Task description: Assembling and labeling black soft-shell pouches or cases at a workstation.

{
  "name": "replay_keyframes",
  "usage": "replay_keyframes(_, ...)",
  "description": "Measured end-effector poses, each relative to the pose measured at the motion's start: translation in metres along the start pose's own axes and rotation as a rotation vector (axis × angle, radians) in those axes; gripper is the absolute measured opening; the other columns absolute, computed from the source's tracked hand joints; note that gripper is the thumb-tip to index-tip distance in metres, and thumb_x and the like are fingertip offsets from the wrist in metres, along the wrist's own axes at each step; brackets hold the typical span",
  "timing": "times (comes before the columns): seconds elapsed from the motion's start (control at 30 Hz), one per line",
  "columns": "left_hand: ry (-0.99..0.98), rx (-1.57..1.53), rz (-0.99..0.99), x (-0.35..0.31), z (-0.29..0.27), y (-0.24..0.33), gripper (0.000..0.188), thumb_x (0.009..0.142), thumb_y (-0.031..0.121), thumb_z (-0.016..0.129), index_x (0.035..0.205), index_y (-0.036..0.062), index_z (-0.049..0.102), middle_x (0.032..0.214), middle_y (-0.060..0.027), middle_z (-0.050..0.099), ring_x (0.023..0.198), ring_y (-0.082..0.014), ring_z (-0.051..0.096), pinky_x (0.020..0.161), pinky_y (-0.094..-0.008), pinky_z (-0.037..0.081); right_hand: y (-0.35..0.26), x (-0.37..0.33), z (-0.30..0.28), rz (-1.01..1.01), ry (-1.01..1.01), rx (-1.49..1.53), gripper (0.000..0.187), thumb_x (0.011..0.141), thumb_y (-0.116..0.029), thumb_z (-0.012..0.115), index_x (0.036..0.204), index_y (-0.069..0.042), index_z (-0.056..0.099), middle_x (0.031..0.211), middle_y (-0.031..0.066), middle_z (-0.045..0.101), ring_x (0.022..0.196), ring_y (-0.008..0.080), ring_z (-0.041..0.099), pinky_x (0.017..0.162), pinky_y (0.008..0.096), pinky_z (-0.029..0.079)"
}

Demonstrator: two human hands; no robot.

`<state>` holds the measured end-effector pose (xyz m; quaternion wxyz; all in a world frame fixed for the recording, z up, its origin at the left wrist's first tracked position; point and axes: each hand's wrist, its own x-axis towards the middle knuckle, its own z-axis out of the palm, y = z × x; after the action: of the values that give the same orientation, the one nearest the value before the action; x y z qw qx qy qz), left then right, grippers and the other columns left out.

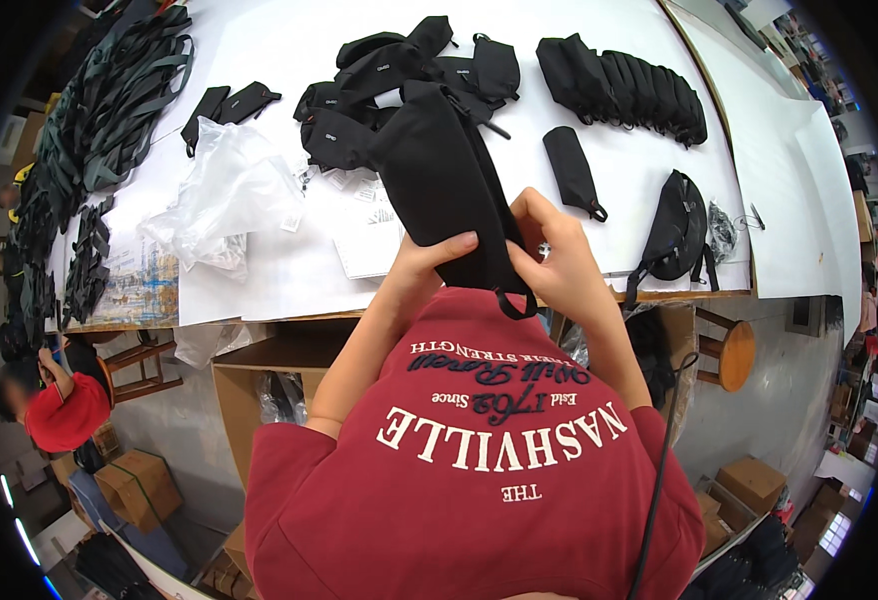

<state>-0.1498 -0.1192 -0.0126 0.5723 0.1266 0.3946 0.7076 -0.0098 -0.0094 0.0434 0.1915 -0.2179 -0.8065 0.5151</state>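
Mid-handling: left hand (429,262) and right hand (549,258) fingers pinching black pouch (444,180) (above desk (259,270)); next move needs a steady grip.

A black fabric pouch (439,185), long and soft, with a matte surface and rounded ends, is held up off the white table (259,40), tilted so that its far end leans away and to the left over a heap of like black pouches. Its near end is pinched from both sides: the left hand (429,262) grips the lower left edge with the thumb laid across the front, and the right hand (557,262) grips the lower right edge with fingers curled at the seam. A thin black strap loop (515,305) hangs from the near end, just below the hands
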Motion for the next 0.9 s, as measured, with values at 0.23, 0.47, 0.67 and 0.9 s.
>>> replay_keyframes(0.23, 0.012, -0.07, -0.037, 0.003, 0.001, 0.002, 0.053, 0.071, 0.004, 0.074, 0.119, -0.0016, 0.051, 0.108, -0.0103, 0.061, 0.099, -0.0216, 0.06, 0.088, -0.0323, 0.047, 0.011, 0.003, -0.013, 0.071, -0.119, 0.142, 0.03, 0.075, -0.004, 0.067, 0.096, -0.003, 0.046, 0.083, 0.005, 0.055, 0.064, 0.0092, 0.054, 0.056, 0.0232, 0.043)
replay_keyframes(0.47, -0.089, 0.104, -0.107, 0.002, 0.006, 0.003, 0.06, 0.068, 0.003, 0.075, 0.122, -0.0022, 0.049, 0.112, -0.0111, 0.06, 0.103, -0.0206, 0.058, 0.092, -0.0316, 0.046, 0.004, 0.024, -0.028, -0.179, 0.309, 0.098, 0.035, 0.081, -0.007, 0.066, 0.112, -0.005, 0.05, 0.099, 0.0071, 0.062, 0.06, 0.0073, 0.054, 0.052, 0.0202, 0.04)
replay_keyframes(0.67, -0.095, 0.16, -0.104, 0.003, 0.01, 0.0, 0.061, 0.066, 0.003, 0.076, 0.122, -0.0023, 0.05, 0.112, -0.0111, 0.06, 0.102, -0.02, 0.059, 0.091, -0.0319, 0.047, 0.004, 0.026, -0.022, -0.294, 0.524, -0.226, 0.005, 0.083, -0.002, 0.064, 0.087, -0.003, 0.061, 0.074, 0.0028, 0.065, 0.057, 0.0089, 0.055, 0.047, 0.0213, 0.037)
replay_keyframes(0.9, -0.125, 0.01, -0.208, 0.004, 0.006, -0.007, 0.052, 0.071, 0.004, 0.07, 0.119, -0.0024, 0.051, 0.104, -0.012, 0.062, 0.091, -0.0216, 0.063, 0.08, -0.0328, 0.053, 0.004, 0.02, -0.017, -0.28, 0.515, -0.088, 0.007, 0.082, -0.001, 0.065, 0.088, -0.002, 0.062, 0.074, 0.0027, 0.064, 0.061, 0.0085, 0.056, 0.05, 0.0209, 0.039)
